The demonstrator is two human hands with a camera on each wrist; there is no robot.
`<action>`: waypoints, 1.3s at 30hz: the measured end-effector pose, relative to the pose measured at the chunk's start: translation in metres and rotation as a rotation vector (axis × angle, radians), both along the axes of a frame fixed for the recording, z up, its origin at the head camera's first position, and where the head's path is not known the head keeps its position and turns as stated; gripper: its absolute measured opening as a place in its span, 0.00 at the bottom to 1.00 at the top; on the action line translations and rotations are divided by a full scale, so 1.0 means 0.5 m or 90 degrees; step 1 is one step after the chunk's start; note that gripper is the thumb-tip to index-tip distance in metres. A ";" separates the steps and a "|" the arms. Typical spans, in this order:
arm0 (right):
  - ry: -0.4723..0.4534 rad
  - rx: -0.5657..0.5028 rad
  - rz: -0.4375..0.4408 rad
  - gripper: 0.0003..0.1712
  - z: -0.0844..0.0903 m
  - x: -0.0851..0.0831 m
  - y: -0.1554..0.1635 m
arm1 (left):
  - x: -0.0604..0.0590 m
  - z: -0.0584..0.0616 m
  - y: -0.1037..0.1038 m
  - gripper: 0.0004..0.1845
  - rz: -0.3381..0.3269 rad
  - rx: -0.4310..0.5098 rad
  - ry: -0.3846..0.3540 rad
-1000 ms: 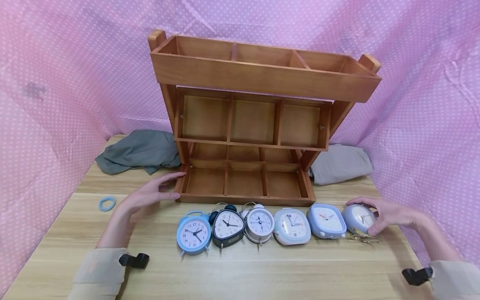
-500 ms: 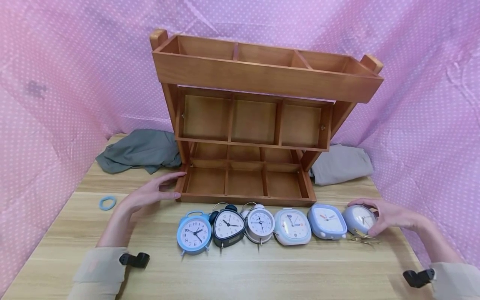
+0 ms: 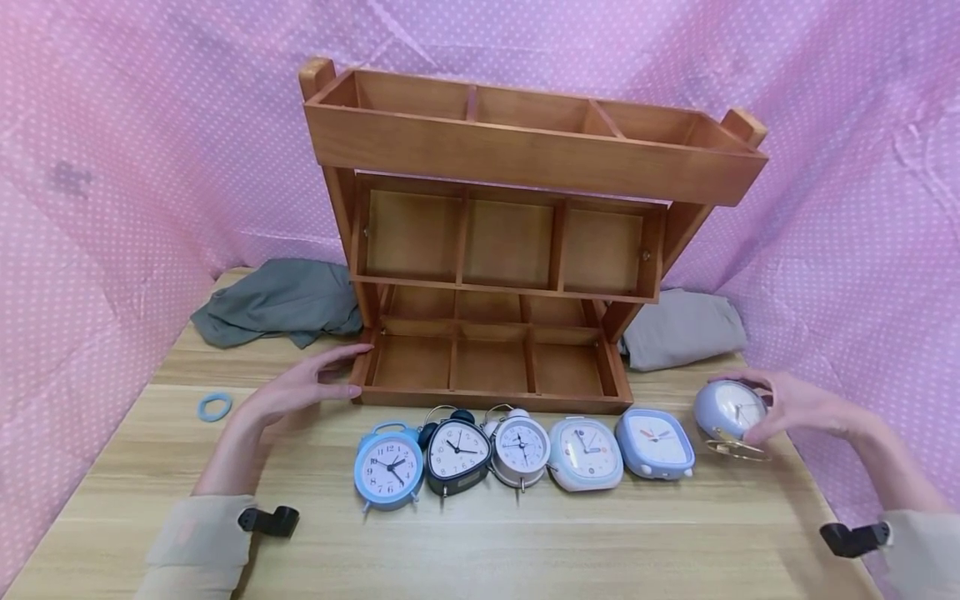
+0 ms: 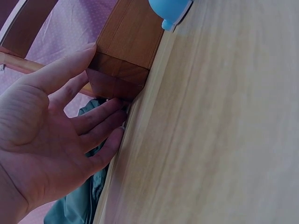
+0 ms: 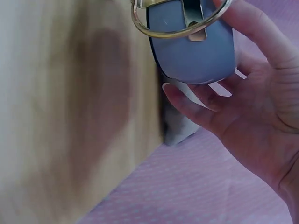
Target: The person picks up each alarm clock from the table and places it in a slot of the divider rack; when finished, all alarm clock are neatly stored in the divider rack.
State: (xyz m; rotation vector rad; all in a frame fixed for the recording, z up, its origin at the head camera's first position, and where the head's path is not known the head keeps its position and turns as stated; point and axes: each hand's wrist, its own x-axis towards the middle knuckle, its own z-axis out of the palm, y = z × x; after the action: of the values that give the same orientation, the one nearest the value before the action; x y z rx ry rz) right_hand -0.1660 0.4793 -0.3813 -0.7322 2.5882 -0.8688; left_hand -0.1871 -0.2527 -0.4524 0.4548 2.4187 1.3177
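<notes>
My right hand (image 3: 813, 406) grips a small round blue-grey alarm clock (image 3: 729, 408) with a white dial and a gold ring stand. In the right wrist view, the clock's back (image 5: 194, 51) faces the camera, with fingers along its side and below it. My left hand (image 3: 303, 390) touches the lower left corner of a brown wooden tiered shelf (image 3: 491, 404), its fingers fairly straight. The left wrist view has the thumb on one face of that wooden corner (image 4: 124, 65) and the other fingers close to its side. All the shelf compartments in sight hold nothing.
Before the shelf stand a blue clock (image 3: 388, 471), a black triangular clock (image 3: 457, 454), a white twin-bell clock (image 3: 520, 450), a pale blue-white clock (image 3: 585, 454) and a periwinkle square clock (image 3: 654, 446). Cloths, dark green (image 3: 277, 304) and grey (image 3: 682, 329), flank the shelf. A blue ring (image 3: 214, 407) lies left.
My right hand has raised the round clock and shifted it slightly right and back from its place beside the square clock. My left hand stays at the shelf corner.
</notes>
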 end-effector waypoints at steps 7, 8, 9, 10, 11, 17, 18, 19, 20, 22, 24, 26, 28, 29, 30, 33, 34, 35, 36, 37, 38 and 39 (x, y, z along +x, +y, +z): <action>0.054 0.014 -0.016 0.47 0.050 -0.024 -0.045 | -0.002 0.000 0.000 0.37 -0.006 -0.009 0.008; 0.057 0.015 -0.018 0.47 0.056 -0.028 -0.057 | -0.002 0.000 0.000 0.37 -0.007 -0.008 0.009; 0.055 0.017 -0.018 0.48 0.060 -0.032 -0.069 | -0.002 0.000 0.000 0.37 -0.005 -0.007 0.008; 0.054 0.020 -0.018 0.48 0.064 -0.036 -0.082 | -0.002 -0.001 -0.001 0.37 -0.004 -0.005 0.007; 0.059 0.024 -0.014 0.48 0.066 -0.041 -0.097 | -0.002 -0.002 -0.002 0.37 -0.003 -0.005 0.007; 0.086 0.028 0.033 0.49 0.063 -0.072 -0.190 | -0.004 -0.008 -0.005 0.37 -0.006 -0.001 0.009; 0.091 0.030 0.040 0.49 0.062 -0.077 -0.206 | -0.005 -0.007 -0.005 0.37 -0.008 -0.001 0.010; 0.096 0.034 0.047 0.49 0.061 -0.082 -0.222 | -0.005 -0.007 -0.004 0.37 -0.008 -0.002 0.011; 0.096 0.036 0.053 0.49 0.060 -0.086 -0.238 | -0.005 -0.006 -0.004 0.38 -0.008 -0.002 0.010; 0.087 0.041 0.058 0.48 0.059 -0.092 -0.272 | -0.004 -0.006 -0.003 0.37 -0.007 -0.004 0.008; 0.077 0.045 0.062 0.49 0.059 -0.099 -0.305 | -0.004 -0.005 -0.002 0.37 -0.005 -0.005 0.004; 0.052 0.035 0.059 0.49 0.056 -0.105 -0.335 | -0.004 -0.006 -0.001 0.37 -0.004 -0.004 0.001; 0.030 0.013 0.062 0.48 0.050 -0.113 -0.364 | -0.004 -0.006 -0.002 0.37 -0.004 -0.007 0.000; 0.023 0.003 0.064 0.48 0.046 -0.116 -0.378 | -0.004 -0.005 -0.002 0.37 -0.003 -0.011 0.000; 0.017 -0.009 0.064 0.47 0.041 -0.120 -0.391 | -0.004 -0.005 -0.003 0.37 -0.001 -0.014 -0.001; -0.002 -0.043 0.064 0.46 0.025 -0.130 -0.427 | -0.003 -0.003 -0.004 0.37 0.002 -0.023 -0.003; -0.004 -0.048 0.061 0.46 0.020 -0.133 -0.438 | -0.003 -0.002 -0.004 0.37 0.002 -0.024 -0.003; -0.007 -0.053 0.057 0.46 0.015 -0.137 -0.449 | -0.003 -0.003 -0.004 0.37 0.001 -0.021 -0.003; -0.015 -0.062 0.054 0.46 0.011 -0.140 -0.459 | -0.003 -0.003 -0.004 0.37 0.000 -0.020 -0.002; -0.020 -0.067 0.051 0.46 0.009 -0.143 -0.469 | -0.004 -0.003 -0.004 0.37 -0.001 -0.018 -0.002; -0.025 -0.071 0.048 0.46 0.006 -0.147 -0.478 | -0.004 -0.003 -0.004 0.37 -0.002 -0.018 -0.001; -0.029 -0.074 0.048 0.46 0.005 -0.151 -0.488 | -0.004 -0.003 -0.004 0.37 -0.002 -0.019 -0.001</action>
State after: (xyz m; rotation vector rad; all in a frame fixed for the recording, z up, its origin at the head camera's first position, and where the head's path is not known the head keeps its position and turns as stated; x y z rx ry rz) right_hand -0.2414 0.2353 -0.3790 -0.8267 2.4705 -1.0068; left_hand -0.1891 -0.2546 -0.4541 0.4494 2.4315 1.2789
